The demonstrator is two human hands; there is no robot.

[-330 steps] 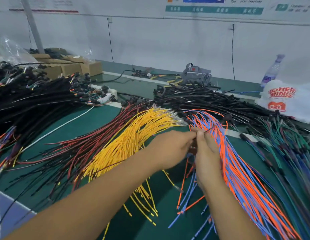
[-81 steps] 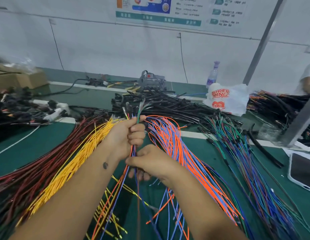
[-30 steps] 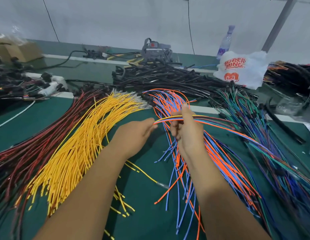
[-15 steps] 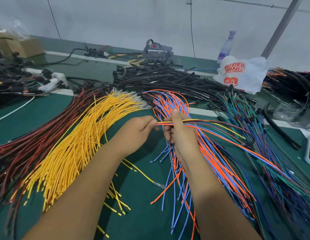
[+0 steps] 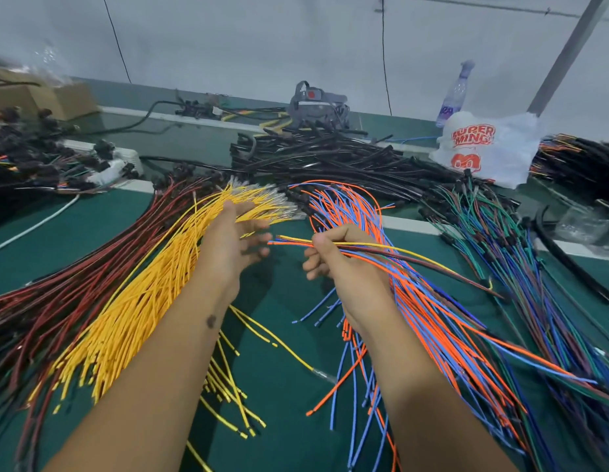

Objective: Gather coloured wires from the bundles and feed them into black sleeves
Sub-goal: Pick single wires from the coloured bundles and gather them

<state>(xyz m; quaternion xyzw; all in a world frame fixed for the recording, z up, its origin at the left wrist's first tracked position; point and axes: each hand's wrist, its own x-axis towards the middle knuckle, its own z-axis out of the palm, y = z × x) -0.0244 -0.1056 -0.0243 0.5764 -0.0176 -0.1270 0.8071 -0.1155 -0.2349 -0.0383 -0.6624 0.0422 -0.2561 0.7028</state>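
Your right hand (image 5: 344, 264), at the centre of the frame, grips a small gathered set of wires (image 5: 381, 252) in yellow, orange, blue and a dark one; their ends poke out to the left of your fist, and their lengths trail toward the right edge of the frame. Your left hand (image 5: 235, 243) hangs just left of those ends with its fingers spread and relaxed, gripping nothing, hovering over the tips of the yellow wire bundle (image 5: 139, 301). That bundle fans toward the lower left of the green counter (image 5: 279, 369), beside a red and dark bundle (image 5: 75, 284) further left. Under your right wrist lies the orange and blue bundle (image 5: 432, 328). The pile of black sleeves (image 5: 330, 158) sits above both hands, in the upper middle of the frame, well apart from them.
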